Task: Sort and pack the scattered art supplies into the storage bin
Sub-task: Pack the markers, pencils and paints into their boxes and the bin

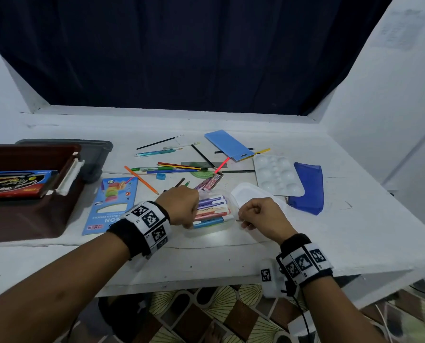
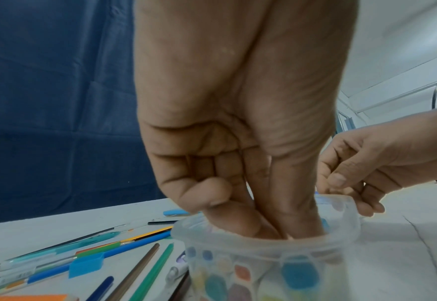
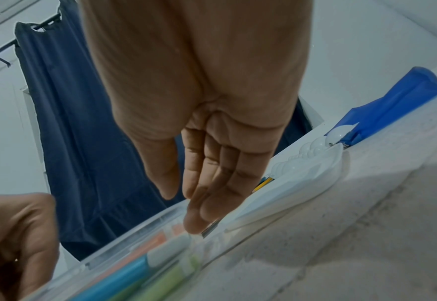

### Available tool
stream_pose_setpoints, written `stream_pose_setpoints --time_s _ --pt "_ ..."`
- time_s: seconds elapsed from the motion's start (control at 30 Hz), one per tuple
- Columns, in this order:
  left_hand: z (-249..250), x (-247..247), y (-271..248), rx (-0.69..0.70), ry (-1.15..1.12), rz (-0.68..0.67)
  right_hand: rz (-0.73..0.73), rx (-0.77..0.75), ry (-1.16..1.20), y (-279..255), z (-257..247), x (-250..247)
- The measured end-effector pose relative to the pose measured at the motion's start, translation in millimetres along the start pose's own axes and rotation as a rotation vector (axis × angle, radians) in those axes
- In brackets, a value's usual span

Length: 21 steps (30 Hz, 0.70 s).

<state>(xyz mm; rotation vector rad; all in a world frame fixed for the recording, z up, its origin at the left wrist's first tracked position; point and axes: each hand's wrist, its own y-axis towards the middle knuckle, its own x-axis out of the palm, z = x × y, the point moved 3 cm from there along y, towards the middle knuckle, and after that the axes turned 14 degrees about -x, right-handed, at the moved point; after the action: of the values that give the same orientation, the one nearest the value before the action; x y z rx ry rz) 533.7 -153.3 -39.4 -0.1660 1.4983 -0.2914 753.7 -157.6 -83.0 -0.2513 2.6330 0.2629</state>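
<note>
The left hand (image 1: 181,206) reached into a clear box (image 1: 227,225) of markers (image 1: 212,211) near the front of the white surface (image 1: 330,238). From the left wrist view, its fingers (image 2: 284,220) dipped past the rim with the thumb tucked against them; whether they pinched a marker could not be told. The right hand (image 1: 261,215) sat at the box's right end, fingers loosely curled, fingertips touching the rim; in the right wrist view the fingers (image 3: 204,203) pointed down onto that edge, next to a small dark metallic piece, and a true grip was not clear. The box's lid (image 1: 246,194) lay just behind the right hand. A white palette (image 1: 277,178) rested beyond it, overlapping a blue pouch (image 1: 310,189). Loose pencils (image 1: 142,180), pens and a blue sharpener (image 1: 160,176) lay scattered behind the box, with a pale blue case (image 1: 227,144) farther back. A pencil pack (image 1: 112,206) lay flat left of the left hand. The maroon bin (image 1: 33,219) stood at the far left, well apart from the box, a boxed set (image 1: 15,184) already inside it.
</note>
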Motion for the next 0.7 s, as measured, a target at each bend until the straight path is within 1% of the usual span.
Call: stream_pose_setpoints --time_s 0.17,0.43,0.57,0.63,0.7 --pt "0.9 1.5 -1.3 0.034 0.03 -0.026 0.001 0.005 -0.001 -1.5 1.0 -0.3" --pt "3.8 2.2 -2.4 0.067 0.071 0.013 0.004 0.015 -0.01 0.9 -0.7 0.4" --pt "2.5 2.9 -1.9 0.076 0.056 0.001 0.005 0.01 -0.021 3.9 -1.6 -1.4" --pt "2.2 4.0 -1.5 0.09 0.068 0.011 0.022 0.014 -0.046 7.8 -2.9 -8.5" --pt "1.4 5.3 -0.3 0.095 0.083 0.013 0.076 0.039 -0.103 16.4 -0.8 -23.4"
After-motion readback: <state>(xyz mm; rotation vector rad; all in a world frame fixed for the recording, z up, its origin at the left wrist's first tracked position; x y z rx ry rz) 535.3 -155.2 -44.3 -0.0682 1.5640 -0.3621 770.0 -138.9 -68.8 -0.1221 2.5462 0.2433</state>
